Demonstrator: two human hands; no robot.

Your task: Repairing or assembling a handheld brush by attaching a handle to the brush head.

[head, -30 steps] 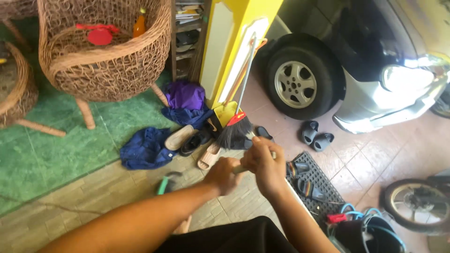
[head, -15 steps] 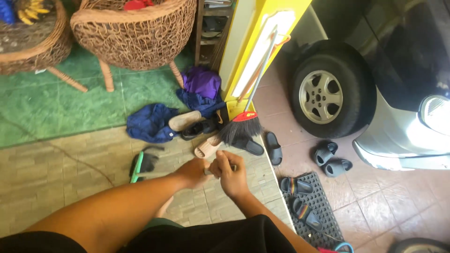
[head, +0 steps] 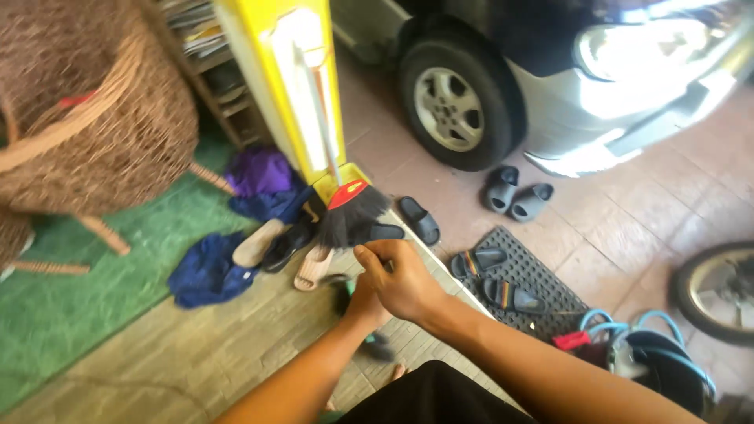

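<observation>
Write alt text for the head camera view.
A person's right hand and left hand meet above a tiled floor. Ahead, a black broom leans on a yellow pillar, with scattered sandals and a parked car nearby.

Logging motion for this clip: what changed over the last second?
The hands dropped lower and nearer the body; the right hand now covers the left hand. Whatever small item they gripped is hidden now. The broom, sandals and car wheel stayed put.

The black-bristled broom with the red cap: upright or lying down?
Upright: the black-bristled broom stands bristles-down, its pale handle leaning against the yellow pillar.
</observation>
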